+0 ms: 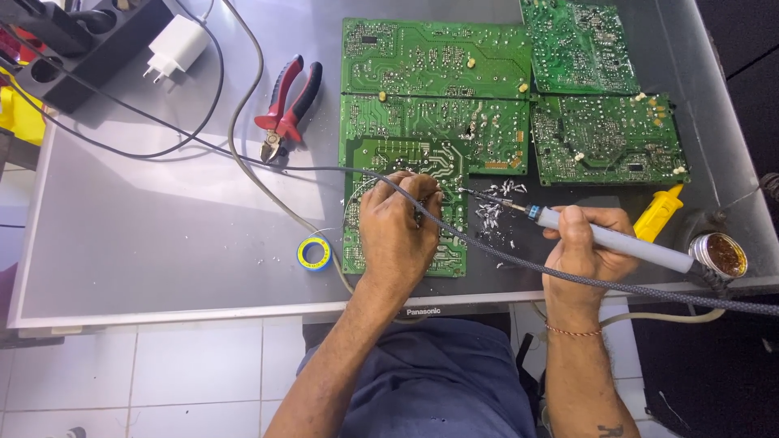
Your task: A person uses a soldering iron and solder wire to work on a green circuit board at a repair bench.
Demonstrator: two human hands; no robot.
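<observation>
The head view looks straight down on a grey counter (162, 243) that seems to be a flat panel laid face down. The left hand (398, 231) lies flat on a green circuit board (403, 162) near the front edge, fingers together and pressing down, probably to stop the board sliding; its fingertips curl at a spot near the board's middle, and I cannot tell whether they pinch anything. The right hand (586, 243) is clamped around the grey handle of a soldering iron (568, 227), held like a pen so the tip points left toward the board's right edge. The tip hangs just beside a scatter of small metal bits (491, 212) on the counter. The iron's braided cord (649, 290) loops across the right wrist and runs off the right side.

4 more green boards (519, 89) lie edge to edge toward the back right corner. Red-handled cutters (286, 109) sit left of them, a blue and yellow ring of tape (313, 253) near the front edge, a round tin of flux (719, 254) and a yellow tool (659, 212) at the right edge. A black power strip (89, 49) with a white charger (174, 47) is cut off at the back left corner. The left hand hides the board's middle.
</observation>
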